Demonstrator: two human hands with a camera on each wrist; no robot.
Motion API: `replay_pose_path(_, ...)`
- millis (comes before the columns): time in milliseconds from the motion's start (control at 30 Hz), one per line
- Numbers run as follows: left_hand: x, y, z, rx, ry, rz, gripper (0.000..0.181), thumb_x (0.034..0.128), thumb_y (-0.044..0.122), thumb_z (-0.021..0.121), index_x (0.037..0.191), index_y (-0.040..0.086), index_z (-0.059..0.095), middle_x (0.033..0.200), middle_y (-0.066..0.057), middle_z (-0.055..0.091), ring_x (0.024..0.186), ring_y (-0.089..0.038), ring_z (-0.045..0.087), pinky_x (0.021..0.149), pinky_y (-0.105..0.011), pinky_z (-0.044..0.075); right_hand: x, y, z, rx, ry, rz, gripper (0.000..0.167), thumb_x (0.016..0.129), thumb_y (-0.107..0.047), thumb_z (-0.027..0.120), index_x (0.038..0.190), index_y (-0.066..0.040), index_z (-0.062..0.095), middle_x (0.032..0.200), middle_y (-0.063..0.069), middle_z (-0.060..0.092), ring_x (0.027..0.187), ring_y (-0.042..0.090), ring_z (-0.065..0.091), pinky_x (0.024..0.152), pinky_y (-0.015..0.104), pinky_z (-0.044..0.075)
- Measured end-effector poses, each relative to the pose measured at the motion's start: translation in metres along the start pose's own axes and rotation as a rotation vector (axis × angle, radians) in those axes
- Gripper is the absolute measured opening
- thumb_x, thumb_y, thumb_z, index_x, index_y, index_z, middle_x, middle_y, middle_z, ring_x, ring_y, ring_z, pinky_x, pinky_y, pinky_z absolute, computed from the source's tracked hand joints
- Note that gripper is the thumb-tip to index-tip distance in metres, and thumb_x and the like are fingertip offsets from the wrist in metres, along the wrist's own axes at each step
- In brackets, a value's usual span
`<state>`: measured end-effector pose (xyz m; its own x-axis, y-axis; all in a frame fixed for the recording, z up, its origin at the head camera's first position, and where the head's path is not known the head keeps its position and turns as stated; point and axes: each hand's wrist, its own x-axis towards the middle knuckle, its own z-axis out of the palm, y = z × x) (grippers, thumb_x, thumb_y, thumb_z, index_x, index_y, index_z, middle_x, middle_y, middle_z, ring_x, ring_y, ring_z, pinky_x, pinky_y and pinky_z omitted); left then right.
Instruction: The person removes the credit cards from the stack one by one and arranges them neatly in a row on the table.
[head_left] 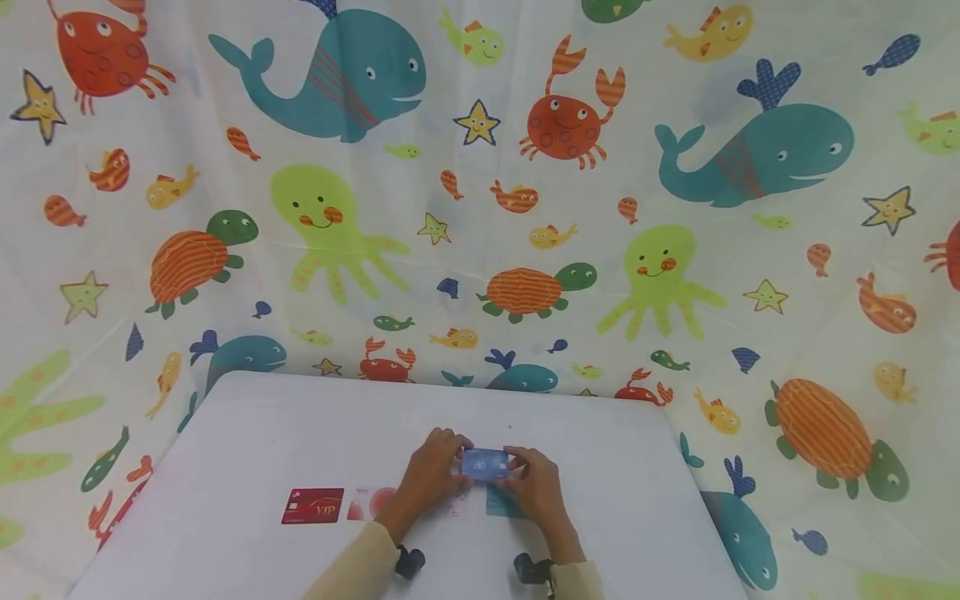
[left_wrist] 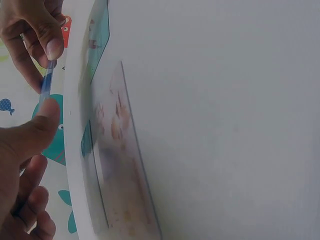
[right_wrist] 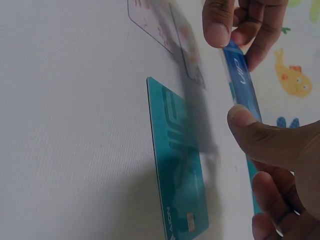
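Observation:
A blue card [head_left: 485, 464] is held up between both hands, above the white table. My left hand [head_left: 433, 467] pinches its left end, the thumb pressing the near side. At its right end, my right hand [head_left: 536, 483] pinches it the same way. The right wrist view shows white lettering on the blue card [right_wrist: 241, 75]. Below the right hand lies a teal card [right_wrist: 177, 160], partly covered by that hand in the head view. A pale card with pinkish print [head_left: 457, 502] lies between the forearms.
A red VIP card [head_left: 312, 506] lies on the table at the left. Beside it, a pink and white card [head_left: 370, 503] is partly hidden by the left arm. Behind the white table [head_left: 600, 450] hangs a curtain [head_left: 480, 250] printed with sea animals.

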<state>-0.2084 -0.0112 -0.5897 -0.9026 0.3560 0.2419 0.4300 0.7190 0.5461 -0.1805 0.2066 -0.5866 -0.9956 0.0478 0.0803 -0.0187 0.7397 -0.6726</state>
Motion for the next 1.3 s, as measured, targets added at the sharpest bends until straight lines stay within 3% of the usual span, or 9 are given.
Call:
replay_pose_path(367,0.001,0.012,0.003,-0.005,0.009,0.039,0.048,0.0823,0.027,0.094,0.124,0.017,0.073,0.104,0.001,0.07,0.097,-0.012,0.056,0.096,-0.036,0.063,-0.004,0.007,-0.011,-0.008,-0.018,0.029,0.052,0.085,-0.008,0.089,0.134,-0.014,0.073,0.101,0.002,0.073,0.087,0.014,0.057,0.076,0.023,0.051)
replay_pose_path(600,0.003,0.017,0.01,0.008,-0.007,0.026,0.048,0.083,0.029,0.093,0.126,0.021,0.072,0.104,0.003,0.069,0.099,-0.01,0.056,0.096,-0.035,0.063,-0.008,0.01,-0.018,-0.005,-0.013,0.051,0.052,0.085,-0.009,0.089,0.134,-0.016,0.073,0.102,0.0,0.072,0.087,0.014,0.057,0.075,0.023,0.051)
replay_pose_path(833,0.002,0.026,0.012,-0.005,-0.018,0.019,0.049,0.0836,0.029,0.092,0.127,0.021,0.071,0.104,0.004,0.067,0.101,-0.01,0.056,0.095,-0.041,0.063,-0.01,0.018,-0.023,0.003,-0.003,0.055,0.052,0.086,-0.009,0.088,0.135,-0.017,0.073,0.102,-0.001,0.071,0.087,0.014,0.056,0.074,0.022,0.051)
replay_pose_path(1300,0.004,0.034,0.023,0.029,0.016,0.08,0.049,0.0815,0.034,0.094,0.123,0.021,0.072,0.101,0.005,0.067,0.096,-0.008,0.054,0.092,-0.03,0.061,-0.017,0.028,-0.033,0.012,-0.004,0.075,0.053,0.085,-0.009,0.089,0.135,-0.017,0.073,0.102,0.0,0.071,0.087,0.014,0.055,0.07,0.02,0.048)
